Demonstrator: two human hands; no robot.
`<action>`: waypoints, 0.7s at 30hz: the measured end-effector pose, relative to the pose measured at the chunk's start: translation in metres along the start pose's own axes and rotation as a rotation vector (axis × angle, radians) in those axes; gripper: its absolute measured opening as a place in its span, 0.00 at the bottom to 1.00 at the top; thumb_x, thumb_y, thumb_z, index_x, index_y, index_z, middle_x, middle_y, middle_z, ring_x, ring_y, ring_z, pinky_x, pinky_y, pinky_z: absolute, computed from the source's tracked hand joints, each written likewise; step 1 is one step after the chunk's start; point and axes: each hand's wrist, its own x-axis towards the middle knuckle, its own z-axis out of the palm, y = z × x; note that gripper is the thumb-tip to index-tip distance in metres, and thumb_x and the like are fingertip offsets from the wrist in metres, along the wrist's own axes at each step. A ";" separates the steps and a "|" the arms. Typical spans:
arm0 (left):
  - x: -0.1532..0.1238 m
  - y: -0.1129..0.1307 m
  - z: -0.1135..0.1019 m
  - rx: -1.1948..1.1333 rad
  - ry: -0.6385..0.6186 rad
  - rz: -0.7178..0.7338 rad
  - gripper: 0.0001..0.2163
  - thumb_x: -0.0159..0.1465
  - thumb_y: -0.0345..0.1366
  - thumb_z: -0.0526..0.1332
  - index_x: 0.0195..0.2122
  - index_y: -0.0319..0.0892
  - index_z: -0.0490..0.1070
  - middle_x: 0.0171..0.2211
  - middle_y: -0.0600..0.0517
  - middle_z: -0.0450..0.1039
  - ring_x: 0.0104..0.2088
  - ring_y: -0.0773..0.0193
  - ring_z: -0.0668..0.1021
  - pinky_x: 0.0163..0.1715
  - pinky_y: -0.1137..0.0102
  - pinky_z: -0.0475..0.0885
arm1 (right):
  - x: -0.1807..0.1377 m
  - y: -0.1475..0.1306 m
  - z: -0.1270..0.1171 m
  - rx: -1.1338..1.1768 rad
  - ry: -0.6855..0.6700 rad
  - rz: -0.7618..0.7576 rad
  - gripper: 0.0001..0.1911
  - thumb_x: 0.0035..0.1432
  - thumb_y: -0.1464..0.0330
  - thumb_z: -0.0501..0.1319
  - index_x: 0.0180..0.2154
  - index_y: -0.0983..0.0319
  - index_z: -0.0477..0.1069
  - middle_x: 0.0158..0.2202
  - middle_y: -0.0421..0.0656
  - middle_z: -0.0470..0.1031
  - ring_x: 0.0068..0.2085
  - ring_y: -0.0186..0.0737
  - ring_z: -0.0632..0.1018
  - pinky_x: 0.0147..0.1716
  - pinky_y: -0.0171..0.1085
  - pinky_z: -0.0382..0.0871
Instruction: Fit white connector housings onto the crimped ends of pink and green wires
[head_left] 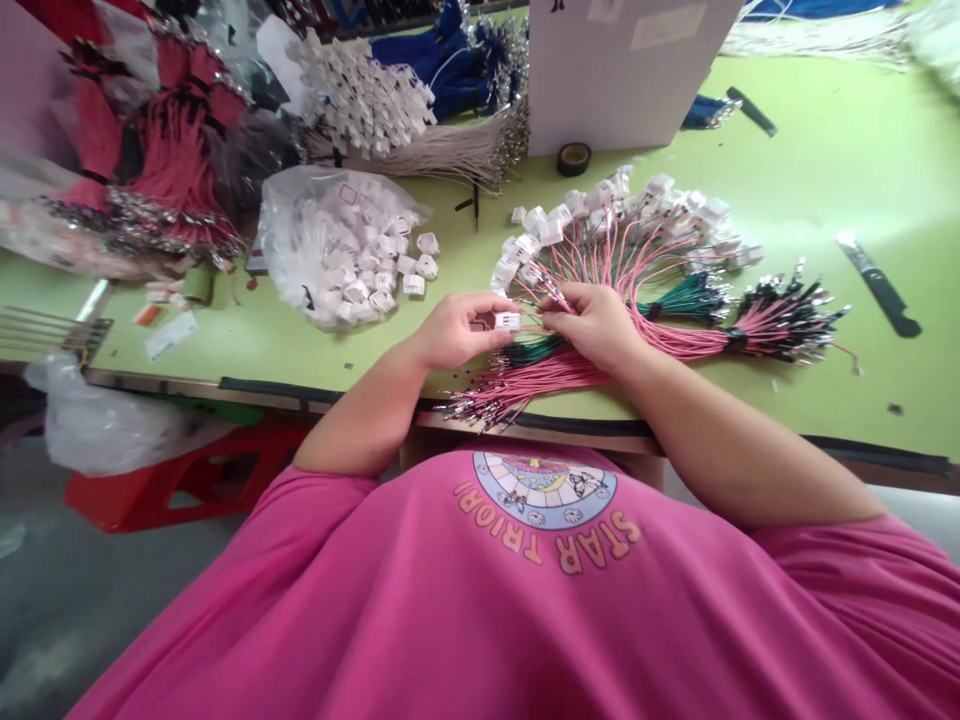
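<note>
My left hand pinches a small white plastic connector near the front edge of the green table. My right hand is closed on the end of a thin pink wire, held right beside the connector. Under both hands lies a bundle of pink and green wires with metal terminals. Behind my right hand spreads a fan of pink and green wires fitted with white connectors.
A clear bag of loose white connectors lies left of my hands. Red wire bundles and white wire bundles are piled at the back left. A white box, a black tape roll and a black tool are also on the table.
</note>
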 end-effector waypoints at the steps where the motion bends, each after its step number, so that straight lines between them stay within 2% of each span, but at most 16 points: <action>1: 0.001 -0.002 0.003 -0.059 0.013 -0.048 0.21 0.56 0.49 0.70 0.45 0.40 0.78 0.37 0.46 0.81 0.32 0.66 0.79 0.34 0.69 0.75 | -0.001 -0.001 -0.001 0.008 -0.007 -0.016 0.11 0.50 0.66 0.62 0.34 0.65 0.80 0.26 0.39 0.74 0.30 0.36 0.70 0.33 0.36 0.62; 3: 0.003 -0.006 0.009 -0.174 0.028 -0.124 0.24 0.55 0.51 0.71 0.47 0.39 0.77 0.37 0.46 0.81 0.30 0.66 0.79 0.33 0.69 0.76 | -0.003 -0.003 -0.002 -0.007 -0.004 -0.052 0.13 0.53 0.63 0.61 0.33 0.65 0.79 0.25 0.38 0.71 0.29 0.35 0.68 0.32 0.36 0.60; 6: 0.005 -0.008 0.015 -0.285 0.041 -0.169 0.26 0.54 0.52 0.72 0.48 0.39 0.76 0.37 0.47 0.80 0.29 0.67 0.79 0.33 0.69 0.77 | -0.005 -0.004 -0.004 -0.091 0.009 -0.078 0.12 0.54 0.62 0.61 0.27 0.65 0.75 0.23 0.37 0.64 0.28 0.33 0.64 0.31 0.35 0.56; 9: 0.006 -0.007 0.016 -0.322 0.050 -0.182 0.26 0.53 0.51 0.72 0.47 0.38 0.76 0.37 0.47 0.80 0.29 0.68 0.80 0.33 0.69 0.78 | -0.004 -0.003 -0.006 -0.208 0.022 -0.087 0.13 0.54 0.64 0.59 0.20 0.62 0.65 0.21 0.36 0.58 0.27 0.32 0.62 0.29 0.36 0.52; 12: 0.007 -0.006 0.015 -0.336 0.066 -0.198 0.27 0.53 0.51 0.73 0.47 0.38 0.76 0.35 0.48 0.80 0.27 0.68 0.80 0.33 0.70 0.78 | -0.003 -0.004 -0.006 -0.294 0.021 -0.103 0.16 0.53 0.67 0.59 0.18 0.60 0.56 0.20 0.36 0.58 0.26 0.32 0.61 0.28 0.36 0.50; 16: 0.006 -0.007 0.015 -0.308 0.072 -0.193 0.28 0.53 0.53 0.72 0.48 0.38 0.78 0.37 0.47 0.81 0.27 0.68 0.79 0.32 0.69 0.77 | -0.004 -0.005 -0.004 -0.337 -0.009 -0.087 0.17 0.55 0.67 0.58 0.19 0.59 0.54 0.21 0.36 0.58 0.25 0.32 0.60 0.28 0.36 0.49; 21: 0.005 -0.011 0.014 -0.081 0.066 -0.057 0.23 0.55 0.52 0.71 0.46 0.41 0.81 0.43 0.45 0.81 0.39 0.62 0.81 0.41 0.67 0.76 | -0.003 -0.007 -0.001 -0.352 -0.048 -0.080 0.15 0.56 0.67 0.58 0.21 0.59 0.56 0.22 0.37 0.61 0.27 0.33 0.62 0.29 0.36 0.51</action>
